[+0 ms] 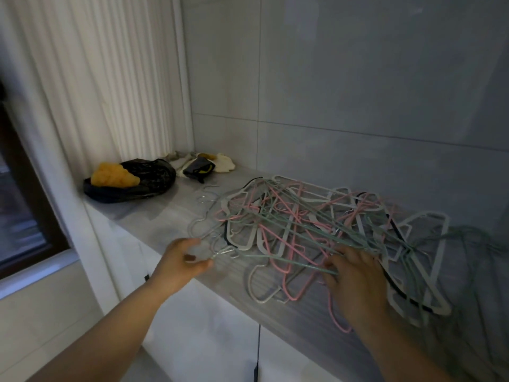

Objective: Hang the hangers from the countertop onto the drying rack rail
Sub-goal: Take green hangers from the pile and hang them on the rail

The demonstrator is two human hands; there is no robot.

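Head view: your grey desk [154, 216] runs along a tiled wall [358, 92], with a white curtain [110, 78] and a black bag [148, 180] at its far left. Pink, green and white hangers [289, 221] lie tangled across the desk's middle. Your left hand [181, 260] pinches hooks at the pile's near left edge. Your right hand [358, 279] lies on the pile with its fingers bent among green wires, and you cannot tell whether it grips any.

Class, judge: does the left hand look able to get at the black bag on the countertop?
Probably yes: only bare countertop lies between the left hand and the black bag; the hanger pile sits to the right.
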